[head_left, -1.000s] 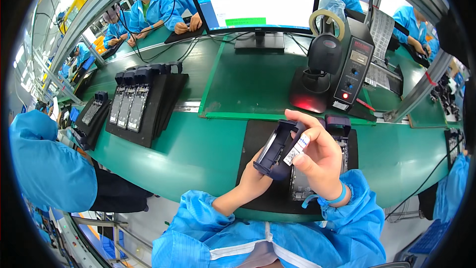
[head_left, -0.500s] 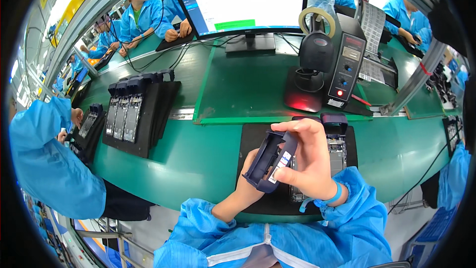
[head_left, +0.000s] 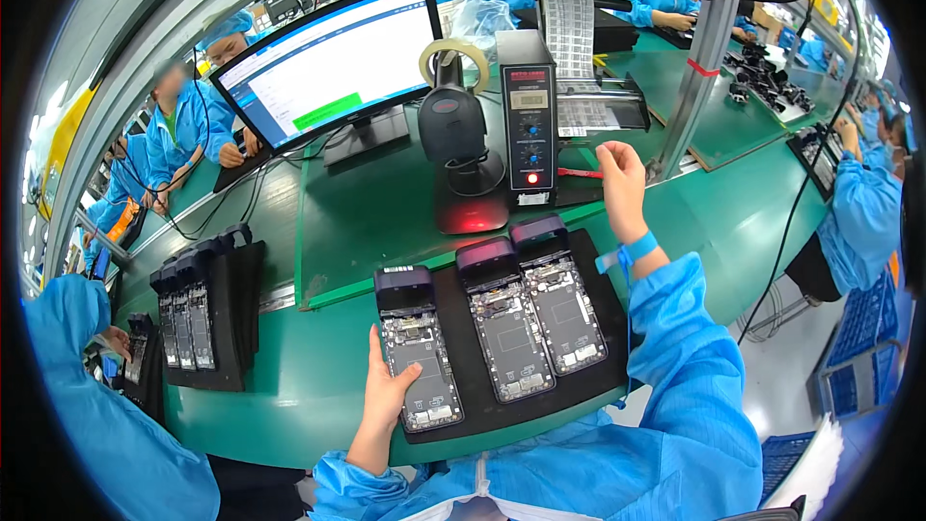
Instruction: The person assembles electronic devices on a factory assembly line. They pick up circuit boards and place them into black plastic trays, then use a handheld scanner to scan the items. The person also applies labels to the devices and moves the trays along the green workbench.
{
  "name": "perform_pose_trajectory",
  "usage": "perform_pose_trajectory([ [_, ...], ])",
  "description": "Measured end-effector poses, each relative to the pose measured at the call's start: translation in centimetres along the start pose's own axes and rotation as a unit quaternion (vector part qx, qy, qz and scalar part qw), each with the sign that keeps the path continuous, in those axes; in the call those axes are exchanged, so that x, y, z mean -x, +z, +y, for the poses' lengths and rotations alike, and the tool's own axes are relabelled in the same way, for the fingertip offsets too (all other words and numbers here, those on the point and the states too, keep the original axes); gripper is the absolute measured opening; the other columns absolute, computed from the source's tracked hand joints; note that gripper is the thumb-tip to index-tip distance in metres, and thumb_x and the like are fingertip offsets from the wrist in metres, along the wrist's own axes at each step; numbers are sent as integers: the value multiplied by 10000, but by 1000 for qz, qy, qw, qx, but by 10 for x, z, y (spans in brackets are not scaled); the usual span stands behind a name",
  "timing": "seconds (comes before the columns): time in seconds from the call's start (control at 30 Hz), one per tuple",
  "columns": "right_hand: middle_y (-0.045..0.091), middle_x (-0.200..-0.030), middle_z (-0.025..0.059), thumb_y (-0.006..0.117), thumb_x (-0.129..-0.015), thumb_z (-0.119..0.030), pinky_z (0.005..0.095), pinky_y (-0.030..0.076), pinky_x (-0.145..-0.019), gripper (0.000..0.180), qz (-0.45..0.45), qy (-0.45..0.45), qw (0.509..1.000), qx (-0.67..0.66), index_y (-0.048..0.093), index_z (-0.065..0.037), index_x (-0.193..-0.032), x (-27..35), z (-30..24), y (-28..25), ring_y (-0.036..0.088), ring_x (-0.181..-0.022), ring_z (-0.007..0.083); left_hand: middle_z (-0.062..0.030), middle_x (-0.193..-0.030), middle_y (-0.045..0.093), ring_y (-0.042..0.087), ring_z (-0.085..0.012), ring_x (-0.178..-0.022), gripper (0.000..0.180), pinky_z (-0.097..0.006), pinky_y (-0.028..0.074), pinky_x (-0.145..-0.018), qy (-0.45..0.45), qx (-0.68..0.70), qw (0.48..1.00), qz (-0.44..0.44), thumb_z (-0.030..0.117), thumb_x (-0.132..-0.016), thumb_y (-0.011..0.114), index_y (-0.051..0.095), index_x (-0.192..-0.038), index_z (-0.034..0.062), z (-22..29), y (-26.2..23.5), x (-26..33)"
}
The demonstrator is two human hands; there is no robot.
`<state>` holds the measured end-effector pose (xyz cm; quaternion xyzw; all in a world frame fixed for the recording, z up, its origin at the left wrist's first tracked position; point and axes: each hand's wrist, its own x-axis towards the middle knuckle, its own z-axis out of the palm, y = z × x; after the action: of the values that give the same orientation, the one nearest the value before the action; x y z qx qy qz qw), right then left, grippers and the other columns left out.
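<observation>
Three handheld devices with exposed circuit boards and dark raised tops lie on a black foam mat (head_left: 482, 336). At the left one (head_left: 422, 367), my left hand (head_left: 384, 388) grips the side edge, with its thumb across the board. A small white barcode label shows on that device's top. The middle device (head_left: 511, 338) and the right device (head_left: 567, 314) lie untouched beside it. My right hand (head_left: 624, 183) is raised beyond the mat, its fingers curled together close to a red-handled tool (head_left: 579, 173). Whatever those fingers pinch, if anything, is too small to make out.
A barcode scanner (head_left: 453, 135) on its stand glows red, beside a black control box (head_left: 527, 121) with knobs. Behind are a monitor (head_left: 328, 58) and a label printer (head_left: 608, 101). More devices (head_left: 188, 323) lie on foam mats at left. Co-workers sit around; a metal post (head_left: 690, 96) stands right.
The dark plastic housing with a label is no longer held up in both hands. My left hand is now on the left device; my right hand has moved forward and right. The view has turned right.
</observation>
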<state>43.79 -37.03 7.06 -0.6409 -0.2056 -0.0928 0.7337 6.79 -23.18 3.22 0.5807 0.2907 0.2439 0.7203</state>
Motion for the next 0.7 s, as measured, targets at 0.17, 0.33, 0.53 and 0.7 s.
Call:
perform_pose_trajectory([
  [0.17,531,-654,6,596,-787,-237,221,351,-533,295,-21,10,998,57,616,47,-866,-26,5,-6,445,-608,66,-218,-1303,250,319,-317,-1193,946,-410,319,-958,158,-446,875,104,16,-665,633,-8,-1359,59,2,9,6],
  [0.33,481,-600,-16,607,-782,-263,225,305,-483,308,-48,65,996,44,632,42,-818,-27,-8,9,403,-555,63,-191,-1334,174,226,-354,-1233,835,-420,245,-998,278,-434,857,-14,41,-626,654,174,-1310,28,8,45,17],
  [0.53,455,-567,-22,628,-762,-252,222,260,-434,289,-50,115,992,-16,636,36,-778,-33,5,12,369,-509,44,-109,-1340,196,376,-248,-1138,686,-366,361,-892,-90,54,991,-85,-3,-753,544,202,-1327,150,-4,80,0],
  [0.7,452,-561,-27,642,-749,-214,218,262,-444,244,-54,152,984,-78,631,30,-756,-30,2,16,377,-513,51,-109,-1174,447,521,-206,-971,554,-374,431,-794,-209,135,966,-69,61,-796,525,264,-1284,89,4,80,-15],
])
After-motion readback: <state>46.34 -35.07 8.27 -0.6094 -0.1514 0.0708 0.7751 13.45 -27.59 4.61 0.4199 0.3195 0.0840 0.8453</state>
